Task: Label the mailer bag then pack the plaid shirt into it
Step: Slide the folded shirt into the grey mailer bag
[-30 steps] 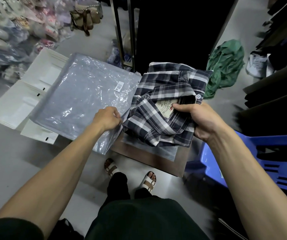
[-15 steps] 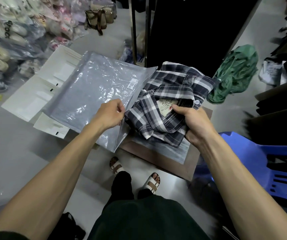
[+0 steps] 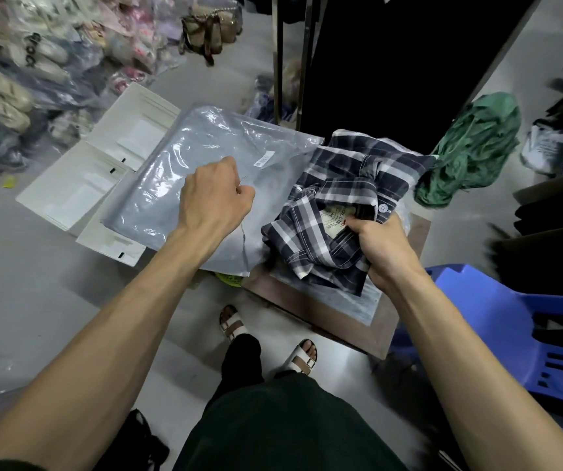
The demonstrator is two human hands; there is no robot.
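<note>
A grey glossy mailer bag (image 3: 175,171) lies at the centre left, with a small white label (image 3: 262,160) near its far right edge. My left hand (image 3: 215,195) pinches the bag's top layer at its open right edge and holds it lifted. The folded navy-and-white plaid shirt (image 3: 338,205) sits right of the bag on a brown board (image 3: 378,331). My right hand (image 3: 383,248) grips the shirt's near right side, beside its neck tag. The shirt's left edge meets the bag's opening.
White flat boxes (image 3: 79,185) lie under and left of the bag. Bagged shoes (image 3: 11,83) pile up at the far left. A green garment (image 3: 470,147) lies at the right, a blue plastic chair (image 3: 518,334) at the near right. Metal rack legs (image 3: 290,59) stand behind.
My left hand has moved up and further over the bag, lifting its top layer. My right hand has pushed the shirt closer to the bag's opening. The camera has shifted.
</note>
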